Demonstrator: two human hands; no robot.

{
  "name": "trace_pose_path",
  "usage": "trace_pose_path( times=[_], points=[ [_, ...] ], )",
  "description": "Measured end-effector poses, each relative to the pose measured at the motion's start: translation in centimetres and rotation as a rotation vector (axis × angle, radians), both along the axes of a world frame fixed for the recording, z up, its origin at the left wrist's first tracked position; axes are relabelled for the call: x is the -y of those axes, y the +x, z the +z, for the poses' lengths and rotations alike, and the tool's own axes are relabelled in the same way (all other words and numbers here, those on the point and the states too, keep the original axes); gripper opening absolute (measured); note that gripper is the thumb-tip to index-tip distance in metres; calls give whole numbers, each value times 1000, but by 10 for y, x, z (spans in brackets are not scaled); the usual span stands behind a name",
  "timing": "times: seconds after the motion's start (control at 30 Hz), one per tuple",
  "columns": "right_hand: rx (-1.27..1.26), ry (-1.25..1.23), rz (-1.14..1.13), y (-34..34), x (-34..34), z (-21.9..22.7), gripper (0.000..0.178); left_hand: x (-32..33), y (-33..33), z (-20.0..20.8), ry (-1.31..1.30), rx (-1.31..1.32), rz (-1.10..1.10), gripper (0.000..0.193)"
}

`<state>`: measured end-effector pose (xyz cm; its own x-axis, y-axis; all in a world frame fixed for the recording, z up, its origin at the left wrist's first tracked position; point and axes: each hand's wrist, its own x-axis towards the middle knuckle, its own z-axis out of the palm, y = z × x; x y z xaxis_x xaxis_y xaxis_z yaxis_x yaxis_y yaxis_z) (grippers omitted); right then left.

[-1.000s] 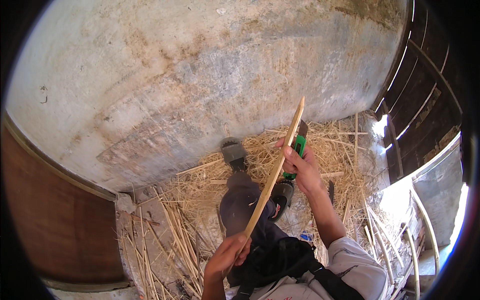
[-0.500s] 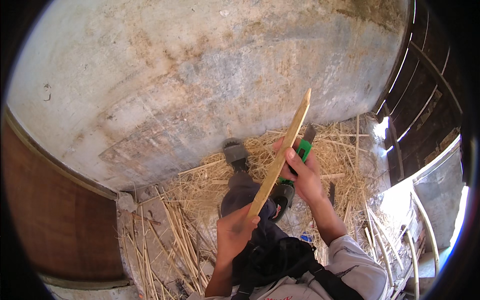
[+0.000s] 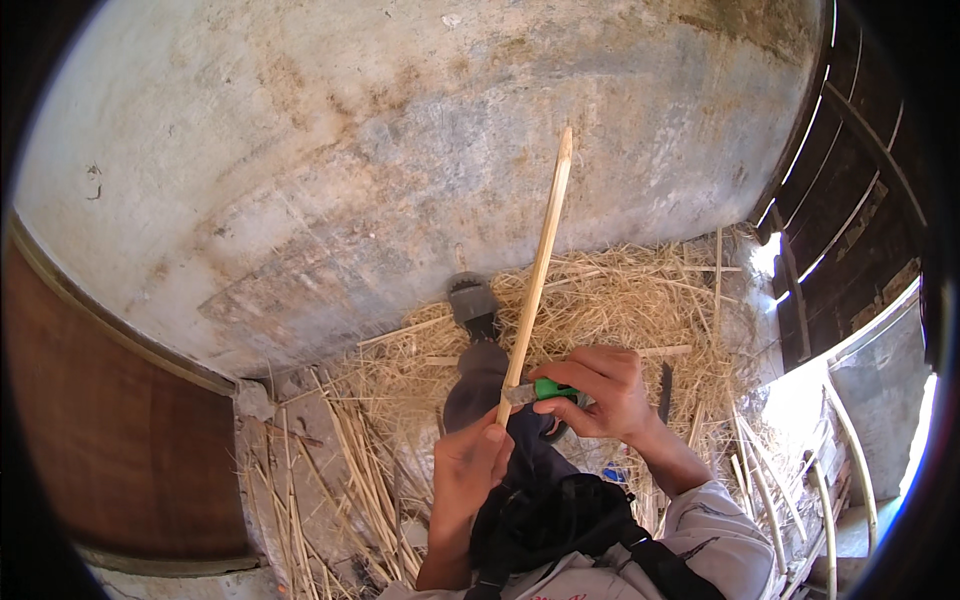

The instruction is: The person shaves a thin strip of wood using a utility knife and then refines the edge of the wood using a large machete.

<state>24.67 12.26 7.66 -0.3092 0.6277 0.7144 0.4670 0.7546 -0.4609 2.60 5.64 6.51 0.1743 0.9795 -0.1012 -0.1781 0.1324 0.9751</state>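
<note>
A long, pale bamboo strip with a tapered far end slants up and away over my legs. Its near end is gripped by my left hand, thumb laid along it. My right hand is closed round a green utility knife. The knife's blade points left and meets the strip just above my left thumb. Most of the knife's handle is hidden inside my right fingers.
Shavings cover the floor below my hands. Several thin strips lie at lower left. A stained concrete wall rises in front, a brown panel stands left, and dark slats are at right. A dark blade-like piece lies among the shavings.
My right hand has come off the strip's middle and moved down toward my left hand, turning the knife so its blade lies on the strip. The strip's tip has swung left and up.
</note>
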Motion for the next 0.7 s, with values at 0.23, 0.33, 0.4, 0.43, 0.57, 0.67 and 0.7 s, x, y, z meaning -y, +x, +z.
trace_pose_path(
  times=[0.23, 0.33, 0.4, 0.43, 0.57, 0.67, 0.7],
  points=[
    [52, 55, -50, -7, 1, 1, 35, 2, 0, -1, 52, -53, 63, 39],
    [53, 69, -77, -8, 3, 2, 36, 2, 0, -1, 29, -39, 67, 39],
    [53, 65, -103, -8, 3, 3, 35, 3, 1, 0, 21, -54, 78, 39],
    [52, 60, -122, -6, 2, 4, 34, 4, 1, 0, 17, -61, 84, 38],
    [40, 58, -128, -9, 2, 6, 34, 7, 2, 0, 18, -52, 101, 37],
    [64, 68, -139, -9, 0, 5, 38, 9, 2, 1, 29, -58, 119, 37],
    [60, 76, -137, -9, -1, 4, 38, 10, 2, 0, 31, -55, 123, 36]
  ],
)
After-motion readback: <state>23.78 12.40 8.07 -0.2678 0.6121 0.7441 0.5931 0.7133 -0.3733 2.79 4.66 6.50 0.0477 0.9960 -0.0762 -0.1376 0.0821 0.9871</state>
